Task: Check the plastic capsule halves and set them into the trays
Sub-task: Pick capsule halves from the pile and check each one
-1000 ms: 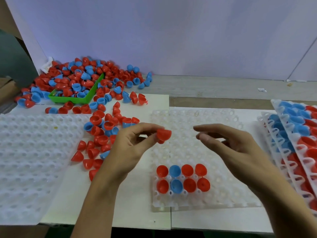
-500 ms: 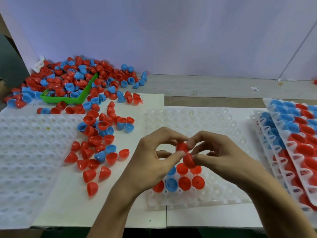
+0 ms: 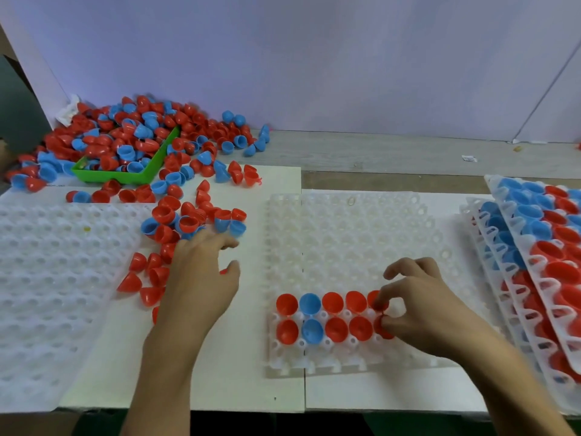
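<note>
The left hand, fingers loose and holding nothing, reaches into the loose halves near the board's left side; a careless sweep may scatter them. The right hand pinches two red halves at the tray front rows, mouths up, axis upright; tilted, they may seat crooked.

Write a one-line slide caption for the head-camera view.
Right hand seats red halves in the middle tray; left hand reaches toward loose halves.
</note>
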